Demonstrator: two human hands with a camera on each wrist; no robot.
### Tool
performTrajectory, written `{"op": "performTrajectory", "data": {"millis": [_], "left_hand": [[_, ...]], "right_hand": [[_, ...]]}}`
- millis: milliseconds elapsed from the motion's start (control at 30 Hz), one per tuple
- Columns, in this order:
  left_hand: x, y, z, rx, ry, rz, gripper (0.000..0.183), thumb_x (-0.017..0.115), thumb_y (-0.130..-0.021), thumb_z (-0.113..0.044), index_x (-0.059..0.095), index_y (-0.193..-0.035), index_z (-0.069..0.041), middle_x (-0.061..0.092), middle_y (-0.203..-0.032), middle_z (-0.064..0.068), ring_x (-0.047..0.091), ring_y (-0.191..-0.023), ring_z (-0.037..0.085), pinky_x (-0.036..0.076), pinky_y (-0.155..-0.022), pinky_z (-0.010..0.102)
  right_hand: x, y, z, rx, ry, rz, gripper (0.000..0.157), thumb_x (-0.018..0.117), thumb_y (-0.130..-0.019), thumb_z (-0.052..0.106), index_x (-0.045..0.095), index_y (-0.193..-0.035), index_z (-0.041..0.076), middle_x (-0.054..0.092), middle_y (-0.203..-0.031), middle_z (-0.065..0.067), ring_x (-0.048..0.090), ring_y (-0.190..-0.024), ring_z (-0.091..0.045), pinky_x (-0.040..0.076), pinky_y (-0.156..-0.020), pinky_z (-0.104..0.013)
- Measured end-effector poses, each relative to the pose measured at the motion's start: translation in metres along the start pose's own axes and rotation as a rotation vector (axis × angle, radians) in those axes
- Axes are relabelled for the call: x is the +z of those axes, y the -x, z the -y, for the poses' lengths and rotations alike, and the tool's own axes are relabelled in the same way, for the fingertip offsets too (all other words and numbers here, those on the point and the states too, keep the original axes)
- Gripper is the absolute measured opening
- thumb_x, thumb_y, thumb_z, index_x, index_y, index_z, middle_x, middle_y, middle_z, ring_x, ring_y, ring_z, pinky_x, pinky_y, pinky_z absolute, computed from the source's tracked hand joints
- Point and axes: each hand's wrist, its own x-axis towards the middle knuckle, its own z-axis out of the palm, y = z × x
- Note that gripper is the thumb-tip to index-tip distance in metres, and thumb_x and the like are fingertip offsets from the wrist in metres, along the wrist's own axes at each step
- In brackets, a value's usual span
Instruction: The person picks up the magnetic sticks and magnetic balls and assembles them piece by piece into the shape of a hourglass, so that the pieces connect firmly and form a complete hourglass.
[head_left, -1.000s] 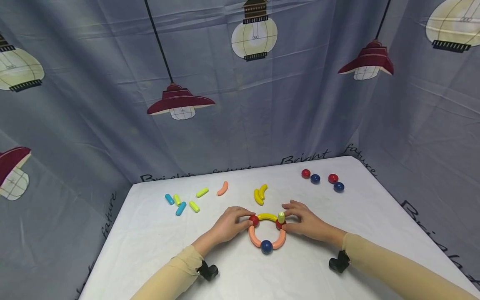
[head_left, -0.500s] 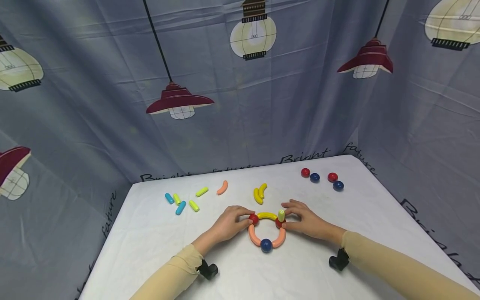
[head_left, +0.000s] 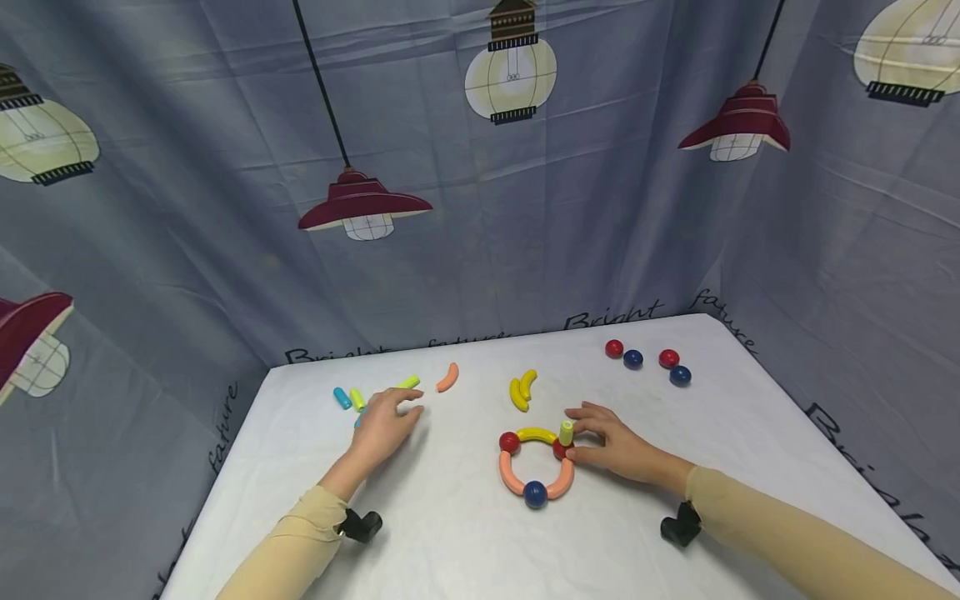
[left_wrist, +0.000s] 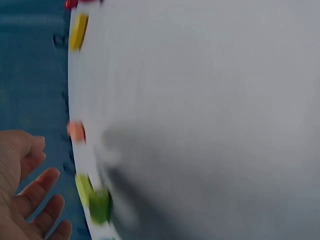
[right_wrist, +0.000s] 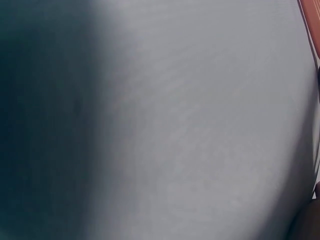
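My left hand (head_left: 386,427) hovers over the short sticks at the table's left, fingers extended and holding nothing. Beneath or beside it are a green stick (head_left: 409,382) and a mostly covered blue stick (head_left: 357,421). A ring of toy pieces lies mid-table: a red ball (head_left: 509,442), a yellow curved piece (head_left: 536,434), another red ball (head_left: 560,450), two orange curved pieces (head_left: 510,473) and a blue ball (head_left: 536,495). On the ring's right red ball stands a green stick (head_left: 566,432). My right hand (head_left: 618,443) holds that ball with thumb and fingers.
Farther back lie an orange curved piece (head_left: 447,377) and two yellow curved pieces (head_left: 519,393). Red and blue balls (head_left: 633,359) sit at the back right. Another blue stick (head_left: 342,398) and a green stick (head_left: 357,400) lie at the left, on the white table (head_left: 450,533).
My left hand has let go of the ring's left red ball and moved left to above the sticks. The right hand stays at the right red ball and upright green stick.
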Motion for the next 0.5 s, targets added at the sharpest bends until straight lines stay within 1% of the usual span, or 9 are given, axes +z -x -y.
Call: {"op": "performTrajectory", "data": {"millis": [100,233,300,367,500], "left_hand": [[-0.016,0.001,0.023,-0.099,-0.085,-0.050,0.032,0.069,-0.097,-0.023,0.071,-0.126,-0.010,0.068,-0.126,0.011,0.057,-0.120,0.036,0.047,-0.097,0.054],[-0.028,0.004,0.047,-0.205,-0.155,-0.068,0.034,0.067,-0.098,-0.025,0.069,-0.127,-0.006,0.068,-0.127,0.015,0.055,-0.119,0.041,0.047,-0.093,0.056],[-0.031,0.006,0.055,-0.243,-0.173,-0.070,0.036,0.067,-0.098,-0.027,0.068,-0.126,-0.004,0.068,-0.125,0.016,0.056,-0.115,0.042,0.048,-0.089,0.055],[-0.032,0.007,0.060,-0.274,-0.185,-0.071,0.039,0.068,-0.097,-0.031,0.067,-0.123,-0.002,0.068,-0.119,0.017,0.058,-0.109,0.041,0.048,-0.084,0.054],[-0.031,0.008,0.068,-0.309,-0.215,-0.068,0.042,0.071,-0.094,-0.034,0.067,-0.117,0.000,0.069,-0.107,0.016,0.060,-0.095,0.037,0.048,-0.075,0.050]], "right_hand": [[0.000,0.001,-0.001,-0.004,-0.002,-0.004,0.031,0.077,-0.088,0.051,0.072,-0.107,0.027,0.044,-0.157,-0.005,0.015,-0.153,-0.038,0.018,-0.113,-0.072],[0.000,0.001,-0.003,-0.005,0.000,-0.012,0.030,0.078,-0.088,0.051,0.071,-0.106,0.027,0.045,-0.156,-0.005,0.015,-0.153,-0.038,0.017,-0.113,-0.073],[0.001,0.001,-0.003,-0.006,0.001,-0.016,0.030,0.078,-0.088,0.050,0.071,-0.105,0.027,0.045,-0.156,-0.005,0.015,-0.152,-0.039,0.017,-0.113,-0.073],[0.002,0.000,-0.003,-0.004,-0.001,-0.019,0.030,0.078,-0.087,0.050,0.071,-0.105,0.027,0.045,-0.156,-0.005,0.015,-0.152,-0.039,0.017,-0.113,-0.073],[0.003,-0.002,-0.003,-0.004,-0.015,-0.023,0.029,0.079,-0.087,0.049,0.071,-0.104,0.027,0.046,-0.155,-0.006,0.015,-0.153,-0.038,0.017,-0.114,-0.072]]}}
